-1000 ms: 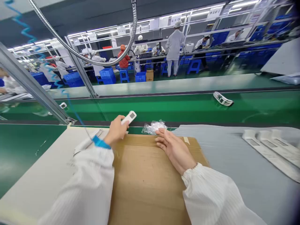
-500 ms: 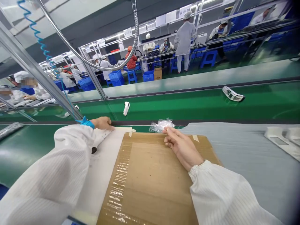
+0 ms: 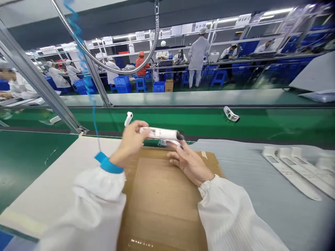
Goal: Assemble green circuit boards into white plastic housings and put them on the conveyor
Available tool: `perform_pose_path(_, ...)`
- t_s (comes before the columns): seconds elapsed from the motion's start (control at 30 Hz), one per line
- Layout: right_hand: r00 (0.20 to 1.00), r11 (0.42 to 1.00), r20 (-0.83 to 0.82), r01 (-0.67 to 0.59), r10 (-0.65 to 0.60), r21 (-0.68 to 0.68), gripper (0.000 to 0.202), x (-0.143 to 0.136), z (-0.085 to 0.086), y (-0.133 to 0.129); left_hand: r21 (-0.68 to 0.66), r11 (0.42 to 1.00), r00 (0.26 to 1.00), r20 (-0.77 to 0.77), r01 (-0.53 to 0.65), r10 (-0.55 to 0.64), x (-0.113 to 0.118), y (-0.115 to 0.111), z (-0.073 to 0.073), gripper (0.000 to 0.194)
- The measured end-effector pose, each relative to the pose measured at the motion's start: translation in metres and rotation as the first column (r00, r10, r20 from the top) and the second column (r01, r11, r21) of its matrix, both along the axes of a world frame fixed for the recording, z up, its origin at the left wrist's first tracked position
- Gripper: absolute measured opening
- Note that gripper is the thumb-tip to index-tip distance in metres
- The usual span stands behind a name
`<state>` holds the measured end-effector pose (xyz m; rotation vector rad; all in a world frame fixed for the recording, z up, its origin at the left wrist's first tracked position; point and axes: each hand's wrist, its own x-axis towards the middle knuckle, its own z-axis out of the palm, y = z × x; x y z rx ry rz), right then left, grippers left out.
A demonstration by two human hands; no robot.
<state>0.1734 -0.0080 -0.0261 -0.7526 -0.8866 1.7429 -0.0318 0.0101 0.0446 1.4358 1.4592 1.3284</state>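
Note:
My left hand (image 3: 134, 137) grips the pale end of a white handheld device (image 3: 164, 134), with its fingers and thumb closed around it. The device lies roughly level above the far edge of a brown cardboard box (image 3: 162, 195), its dark end (image 3: 180, 135) pointing right. Just below that dark end is my right hand (image 3: 187, 160), fingers apart and slightly curled; whether a fingertip touches the device cannot be made out. Clear plastic film (image 3: 162, 143) shows partly behind the hands. A blue strap (image 3: 108, 164) circles my left wrist.
Several white casing parts (image 3: 290, 170) lie on a grey foam sheet (image 3: 243, 174) at right. White sheeting (image 3: 60, 174) covers the left side. Beyond runs a green conveyor (image 3: 170, 120), carrying a white part (image 3: 128, 119) and a curved casing (image 3: 231, 114). A metal post (image 3: 95, 78) stands left.
My left hand has come from the white sheet at left to above the box, now with the white device in it. My right hand stays near the box's far edge. The view has turned.

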Motion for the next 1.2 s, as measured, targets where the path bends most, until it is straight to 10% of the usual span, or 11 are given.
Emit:
perform_pose_path(0.17, 0.985, 0.984, -0.001, 0.174, -0.174, 0.026, 0.038, 0.007, -0.004, 0.010, 0.127, 0.977, 0.883, -0.460, 0.173, -0.097, 0.057, -0.021, -0.064, 0.027)
perform_pose_path(0.27, 0.995, 0.995, -0.034, 0.097, -0.097, -0.013, 0.037, 0.003, -0.003, 0.009, 0.124, 0.954, 0.731, -0.672, 0.272, -0.121, 0.055, -0.027, -0.071, 0.031)
perform_pose_path(0.4, 0.961, 0.986, 0.230, 0.131, -0.152, 0.107, 0.043, 0.002, -0.002, 0.005, -0.096, 0.971, 0.852, -0.465, 0.219, -0.239, 0.035, -0.025, -0.065, 0.026)
perform_pose_path(0.53, 0.649, 0.827, 0.545, 0.257, -0.531, 0.499, 0.032, 0.009, -0.001, 0.004, -0.150, 0.955, 0.891, -0.347, 0.256, -0.293, 0.028, -0.026, -0.063, 0.027)
perform_pose_path(0.8, 0.236, 0.549, 0.545, -0.053, -0.805, 0.834, 0.018, 0.013, 0.003, 0.002, -0.132, 0.962, 0.831, -0.485, 0.239, -0.273, 0.036, -0.034, -0.059, 0.027)
perform_pose_path(0.9, 0.201, 0.544, 0.571, -0.178, -0.796, 0.820, 0.022, 0.005, 0.001, -0.005, -0.165, 0.976, 0.869, -0.452, 0.141, -0.202, 0.035, -0.031, -0.061, 0.025)
perform_pose_path(1.1, 0.457, 0.700, 0.635, -0.037, -0.622, 0.713, 0.020, -0.003, 0.003, 0.002, -0.176, 0.984, 0.962, -0.273, -0.032, -0.017, 0.029, -0.019, -0.064, 0.024)
perform_pose_path(1.2, 0.282, 0.770, 0.734, 0.028, -0.617, 0.637, 0.014, 0.002, -0.002, 0.037, -0.186, 0.981, 0.974, -0.227, -0.052, 0.009, 0.027, -0.018, -0.063, 0.028)
